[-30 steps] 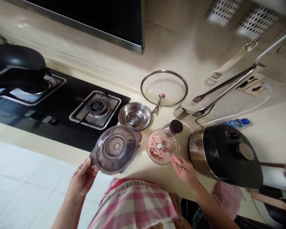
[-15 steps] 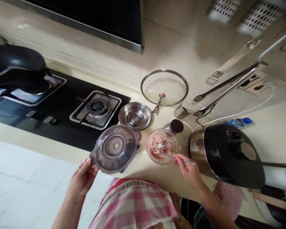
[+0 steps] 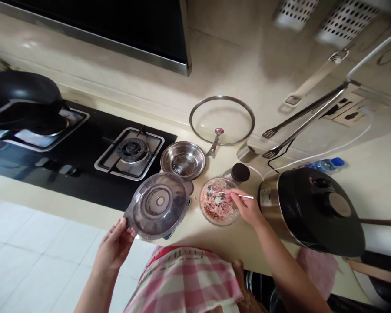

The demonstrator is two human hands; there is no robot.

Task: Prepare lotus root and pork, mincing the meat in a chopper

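Observation:
My left hand (image 3: 116, 244) is closed on the edge tab of a translucent grey plastic lid (image 3: 159, 206), held over the counter's front edge. In my right hand (image 3: 244, 205) is a metal spoon (image 3: 236, 194), gripped by its handle. The spoon's bowl end rests on pink minced meat (image 3: 217, 209) inside a clear round bowl (image 3: 236, 217). A pale hub sticks up from the middle of the meat. Behind the plastic lid stands a shiny steel bowl (image 3: 183, 161). A jar with a dark cap (image 3: 241, 172) is just behind the clear bowl.
A black and steel electric cooker (image 3: 319, 213) stands to the right. The gas burner (image 3: 132, 150) and a black wok (image 3: 22, 100) are at the left. A glass pan lid (image 3: 222, 119) leans against the wall. Tongs (image 3: 308, 119) hang above a water bottle (image 3: 324, 164).
My right hand has moved the spoon from the front of the meat up to its back left side. The left hand and plastic lid stay nearly in place.

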